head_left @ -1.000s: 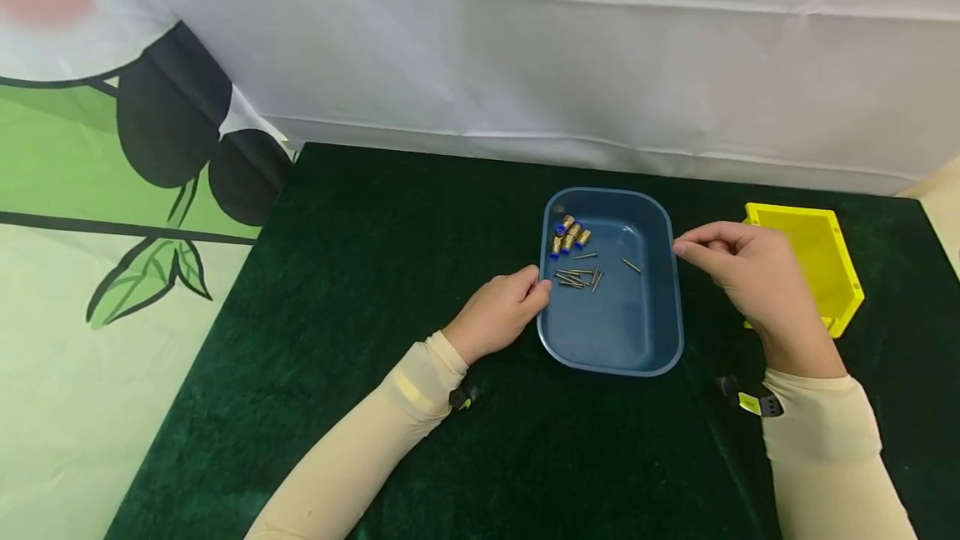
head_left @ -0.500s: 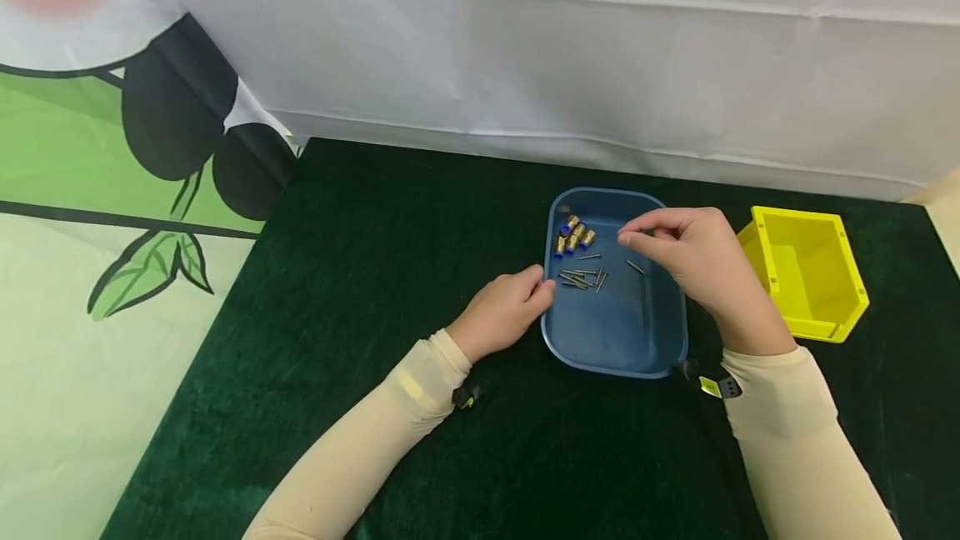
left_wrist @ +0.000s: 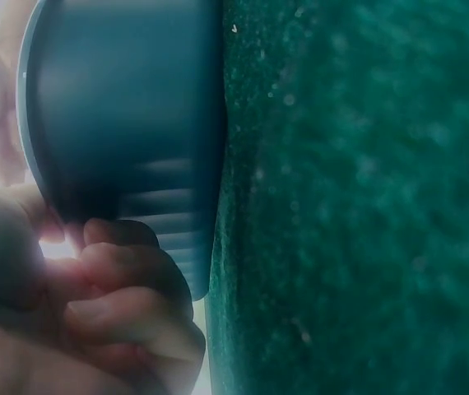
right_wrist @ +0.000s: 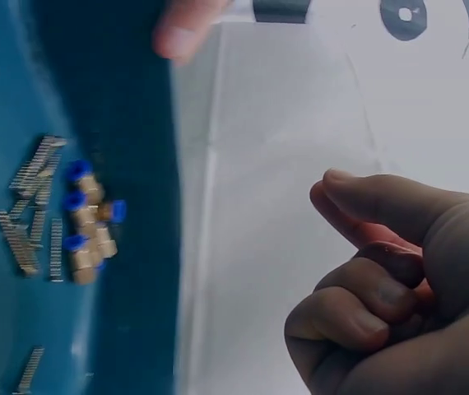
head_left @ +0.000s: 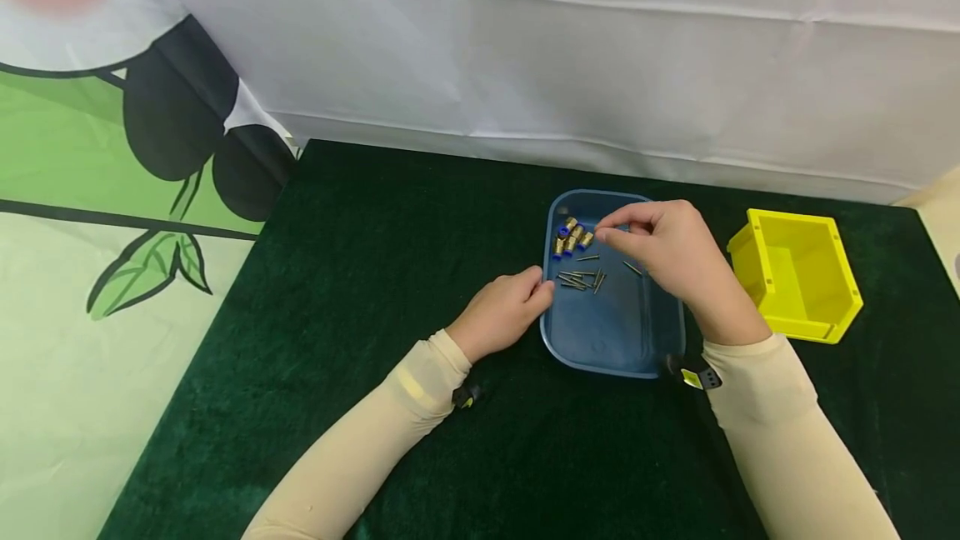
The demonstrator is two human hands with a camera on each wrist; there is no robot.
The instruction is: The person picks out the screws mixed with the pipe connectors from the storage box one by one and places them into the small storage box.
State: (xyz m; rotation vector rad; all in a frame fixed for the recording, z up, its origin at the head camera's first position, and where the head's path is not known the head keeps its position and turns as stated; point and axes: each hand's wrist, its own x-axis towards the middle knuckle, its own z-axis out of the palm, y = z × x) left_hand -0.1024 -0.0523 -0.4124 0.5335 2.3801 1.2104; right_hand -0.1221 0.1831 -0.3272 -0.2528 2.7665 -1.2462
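- Blue tray [head_left: 600, 340]: may slide if tugged; long axis roughly 12 to 6 o'clock, head view
- Right hand [head_left: 671, 248], over the tray's 2 o'clock rim: thumb pressed to fingertip, nothing seen between
- Left hand [head_left: 498, 312]: grips the rim at 9 o'clock
- Brass fittings [head_left: 577, 232], inside at 11 o'clock: may roll if nudged; most blue ends face about 7 o'clock
- Screws [head_left: 574, 276], 9 o'clock of tray centre: axes mixed

Blue tray [head_left: 600, 336]: partly behind right hand [head_left: 663, 250] | screws [right_wrist: 56, 250]: right-wrist blur, count unsure | sleeves [head_left: 360, 444]: cut off
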